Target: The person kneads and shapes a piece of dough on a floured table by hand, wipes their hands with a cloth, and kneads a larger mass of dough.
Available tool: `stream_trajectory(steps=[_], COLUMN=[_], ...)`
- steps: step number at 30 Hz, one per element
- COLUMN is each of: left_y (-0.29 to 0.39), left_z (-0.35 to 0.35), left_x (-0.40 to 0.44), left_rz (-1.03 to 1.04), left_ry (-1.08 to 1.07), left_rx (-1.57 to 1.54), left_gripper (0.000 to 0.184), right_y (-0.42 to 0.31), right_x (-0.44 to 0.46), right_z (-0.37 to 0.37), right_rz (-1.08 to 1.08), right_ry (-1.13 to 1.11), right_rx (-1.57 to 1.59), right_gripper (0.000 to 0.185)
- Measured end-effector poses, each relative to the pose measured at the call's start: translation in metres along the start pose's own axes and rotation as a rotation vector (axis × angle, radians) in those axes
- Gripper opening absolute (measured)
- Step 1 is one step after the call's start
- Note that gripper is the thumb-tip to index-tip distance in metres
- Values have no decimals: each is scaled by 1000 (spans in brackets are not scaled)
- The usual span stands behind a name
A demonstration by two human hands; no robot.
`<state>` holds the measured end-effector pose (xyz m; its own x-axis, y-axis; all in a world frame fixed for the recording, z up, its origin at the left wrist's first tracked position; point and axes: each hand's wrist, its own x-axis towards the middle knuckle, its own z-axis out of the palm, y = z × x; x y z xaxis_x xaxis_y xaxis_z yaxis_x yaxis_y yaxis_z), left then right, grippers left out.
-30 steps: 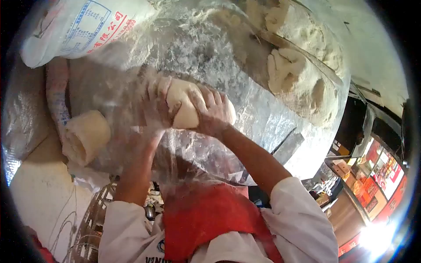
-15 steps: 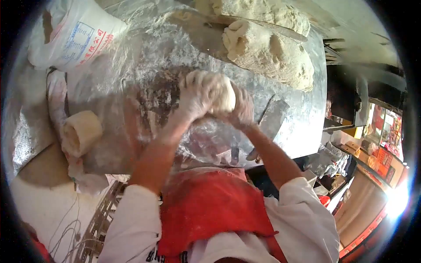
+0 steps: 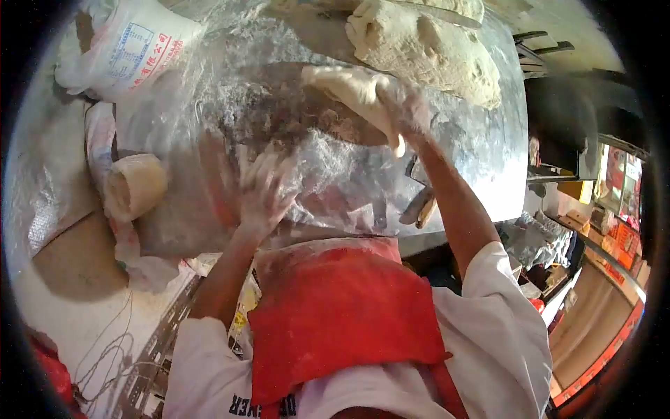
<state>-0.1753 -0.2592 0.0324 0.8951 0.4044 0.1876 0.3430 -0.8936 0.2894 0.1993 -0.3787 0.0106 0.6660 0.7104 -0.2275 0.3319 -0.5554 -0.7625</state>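
My right hand [image 3: 407, 108] grips one end of a pale piece of dough [image 3: 345, 89]. The dough stretches out to the left in a long, drooping shape just above the floured metal table [image 3: 178, 167], and a tip of it hangs below the hand. Apart from the dough, my left hand [image 3: 269, 183] is over the table nearer the front edge, its fingers spread and slightly blurred, holding nothing. Beyond my right hand lies a large mass of dough [image 3: 436, 56]. Close to my right forearm, a tool with a wooden handle [image 3: 425, 212] is partly hidden.
A white printed sack [image 3: 139, 52] stands at the back left. Below it, a beige cylindrical object [image 3: 136, 186] sits by the table's left edge. A long blade [image 3: 447, 15] lies at the far dough. Shelving and boxes are off to the right.
Both hands were around a rounded lump of dough. The left has let go and drawn back toward me. The right has moved up and right with the dough, now stretched longer.
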Motion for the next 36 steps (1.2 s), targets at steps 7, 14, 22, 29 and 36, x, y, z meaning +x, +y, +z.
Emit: stream_trajectory(steps=[7, 14, 22, 29, 36], left_y=[59, 155, -2, 7, -128], left_z=[8, 71, -14, -16, -13], left_x=[-52, -14, 16, -87, 13], left_rz=[371, 761, -417, 688, -46], left_ry=[-244, -520, -577, -514, -615], left_rx=[40, 134, -1211, 37, -122], left_gripper=[64, 84, 66, 71, 67], right_y=[-41, -15, -19, -14, -18], right_x=[-2, 5, 1, -1, 2], right_z=[7, 21, 25, 26, 33], right_rz=[-303, -317, -429, -387, -424], right_ry=[68, 168, 310, 294, 352], right_rx=[-422, -580, -565, -514, -575], right_gripper=[95, 103, 89, 98, 98])
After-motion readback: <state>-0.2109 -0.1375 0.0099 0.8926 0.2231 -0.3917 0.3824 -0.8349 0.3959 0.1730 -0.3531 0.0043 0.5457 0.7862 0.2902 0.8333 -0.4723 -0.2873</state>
